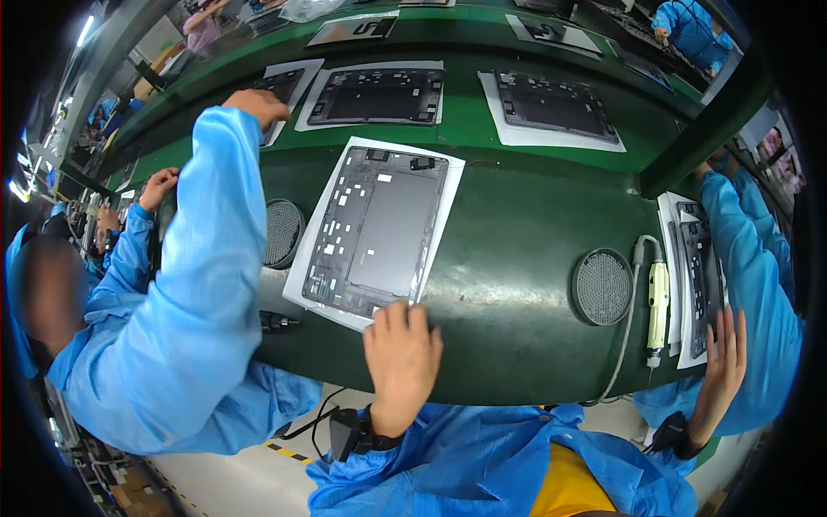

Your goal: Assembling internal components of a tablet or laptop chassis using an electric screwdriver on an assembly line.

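Left hand point(257, 106): flat, grip released, on a far tray at the conveyor | Right hand point(401, 345): fingers resting on near edge of grey tablet housing point(379, 231), nothing grasped | Housing on white sheet, mid-bench point(517, 258) | Screwdriver point(658, 297) idle at right; fastening judged not begun.

Bright, even factory light through a strongly bent fisheye view

Strip lamps point(84, 30) glow at the upper left; the green worktop point(517, 258) carries a soft sheen and only faint shadows. Straight edges curve toward the black rim, the centre is sharp, and a person's face at left is blurred.
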A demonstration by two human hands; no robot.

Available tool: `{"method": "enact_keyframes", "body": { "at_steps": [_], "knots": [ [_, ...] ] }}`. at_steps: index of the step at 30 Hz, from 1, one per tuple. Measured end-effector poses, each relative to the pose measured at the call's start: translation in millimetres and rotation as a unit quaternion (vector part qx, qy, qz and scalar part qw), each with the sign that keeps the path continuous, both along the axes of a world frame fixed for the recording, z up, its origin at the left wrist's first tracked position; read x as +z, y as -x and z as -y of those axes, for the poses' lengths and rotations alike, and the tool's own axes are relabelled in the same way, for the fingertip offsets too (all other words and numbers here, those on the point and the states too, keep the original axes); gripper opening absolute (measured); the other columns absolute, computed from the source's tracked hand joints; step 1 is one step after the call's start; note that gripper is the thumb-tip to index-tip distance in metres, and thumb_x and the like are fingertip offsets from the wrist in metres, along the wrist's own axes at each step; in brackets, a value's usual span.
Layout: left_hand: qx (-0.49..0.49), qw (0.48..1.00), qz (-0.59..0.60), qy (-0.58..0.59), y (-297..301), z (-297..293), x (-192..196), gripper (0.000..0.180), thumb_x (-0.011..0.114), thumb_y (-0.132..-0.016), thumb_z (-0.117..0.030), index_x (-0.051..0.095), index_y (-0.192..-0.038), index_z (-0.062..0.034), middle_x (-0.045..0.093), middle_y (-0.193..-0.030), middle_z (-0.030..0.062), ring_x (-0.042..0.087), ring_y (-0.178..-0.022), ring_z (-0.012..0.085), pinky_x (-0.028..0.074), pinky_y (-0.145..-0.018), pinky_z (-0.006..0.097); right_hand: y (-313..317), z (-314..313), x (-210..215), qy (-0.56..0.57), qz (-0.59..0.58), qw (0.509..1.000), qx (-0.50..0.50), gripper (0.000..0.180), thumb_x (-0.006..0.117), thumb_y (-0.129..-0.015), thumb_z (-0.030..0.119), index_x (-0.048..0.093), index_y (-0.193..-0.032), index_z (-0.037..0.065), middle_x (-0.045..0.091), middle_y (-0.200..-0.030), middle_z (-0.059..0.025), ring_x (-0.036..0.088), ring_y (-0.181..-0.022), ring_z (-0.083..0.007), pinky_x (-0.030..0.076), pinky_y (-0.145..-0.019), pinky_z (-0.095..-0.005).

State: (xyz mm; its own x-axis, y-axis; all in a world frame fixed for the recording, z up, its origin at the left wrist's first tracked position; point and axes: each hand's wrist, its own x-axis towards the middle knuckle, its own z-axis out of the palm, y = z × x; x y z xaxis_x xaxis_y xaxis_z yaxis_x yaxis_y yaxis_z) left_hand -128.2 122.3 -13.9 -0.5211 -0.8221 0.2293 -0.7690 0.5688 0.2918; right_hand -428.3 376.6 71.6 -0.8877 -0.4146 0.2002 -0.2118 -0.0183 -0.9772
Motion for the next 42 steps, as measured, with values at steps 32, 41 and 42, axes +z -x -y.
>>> {"method": "enact_keyframes", "body": {
  "at_steps": [32, 41, 42],
  "knots": [
    [0.069, 0.962, -0.238, -0.118, 32.8, 210.5, 29.9, 0.024, 0.061, -0.078, -0.021, 0.063, -0.077, 0.0026, 0.063, -0.065, 0.0123, 0.061, -0.056, 0.023, 0.047, -0.058, 0.032, 6.8, 615.1, -100.1, -0.414, -0.139, 0.862, 0.258, 0.025, 0.061, -0.08, 0.021, 0.062, -0.087, -0.002, 0.063, -0.089, -0.017, 0.064, -0.074, -0.0271, 0.054, -0.054, -0.0381],
    [0.081, 0.933, -0.31, -0.166, 15.6, 206.4, 8.4, 0.023, 0.061, -0.083, -0.017, 0.061, -0.083, 0.0059, 0.058, -0.064, 0.0027, 0.051, -0.055, 0.0055, 0.04, -0.051, 0.019, 17.9, 591.5, -90.3, -0.11, 0.173, 0.922, 0.329, 0.023, 0.067, -0.075, 0.01, 0.059, -0.089, -0.006, 0.063, -0.087, -0.015, 0.063, -0.078, -0.0285, 0.055, -0.063, -0.036],
    [0.077, 0.933, -0.31, -0.167, 15.9, 205.4, 6.4, 0.023, 0.061, -0.083, -0.017, 0.061, -0.083, 0.0059, 0.058, -0.064, 0.0027, 0.051, -0.055, 0.0055, 0.04, -0.051, 0.019, 26.4, 588.3, -84.8, -0.149, 0.149, 0.93, 0.301, 0.027, 0.068, -0.074, 0.011, 0.06, -0.094, -0.004, 0.063, -0.088, -0.013, 0.063, -0.08, -0.0245, 0.054, -0.061, -0.0366]
  ]
}}
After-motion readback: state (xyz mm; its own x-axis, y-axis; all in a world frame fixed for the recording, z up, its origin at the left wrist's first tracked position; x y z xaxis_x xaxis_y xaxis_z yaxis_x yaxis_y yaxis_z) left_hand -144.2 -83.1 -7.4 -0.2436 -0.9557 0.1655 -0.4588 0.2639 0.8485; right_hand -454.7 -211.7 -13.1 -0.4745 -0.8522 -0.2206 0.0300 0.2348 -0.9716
